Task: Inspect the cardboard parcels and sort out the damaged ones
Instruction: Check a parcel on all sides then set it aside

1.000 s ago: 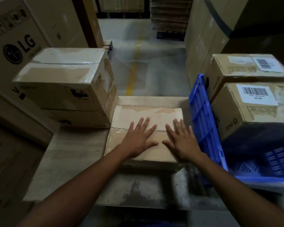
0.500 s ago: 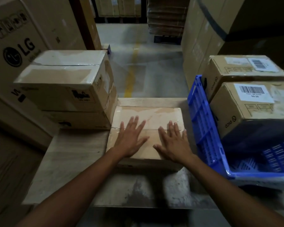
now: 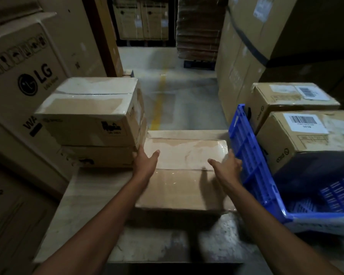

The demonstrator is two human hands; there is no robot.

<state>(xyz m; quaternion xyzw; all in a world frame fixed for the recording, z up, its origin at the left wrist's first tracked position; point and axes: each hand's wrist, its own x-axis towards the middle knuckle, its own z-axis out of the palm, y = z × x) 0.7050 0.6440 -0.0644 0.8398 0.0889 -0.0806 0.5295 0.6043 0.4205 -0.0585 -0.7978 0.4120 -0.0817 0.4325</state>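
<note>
A flat cardboard parcel, taped and wrapped in shiny film, lies on the wooden table in front of me. My left hand is at its left edge, thumb spread over the top and fingers reaching along the side next to the stacked boxes. On the opposite edge, beside the blue crate, my right hand sits with its thumb pointing inward over the top. Both hands' fingers look straight; their tips are partly hidden.
Two stacked parcels stand left of the flat one, touching it. A blue plastic crate at the right holds two labelled boxes. Large cartons, one marked LG, line both sides. An aisle with a yellow line runs ahead.
Both hands lay flat on top of the parcel before. They have since slid apart to its left and right edges.
</note>
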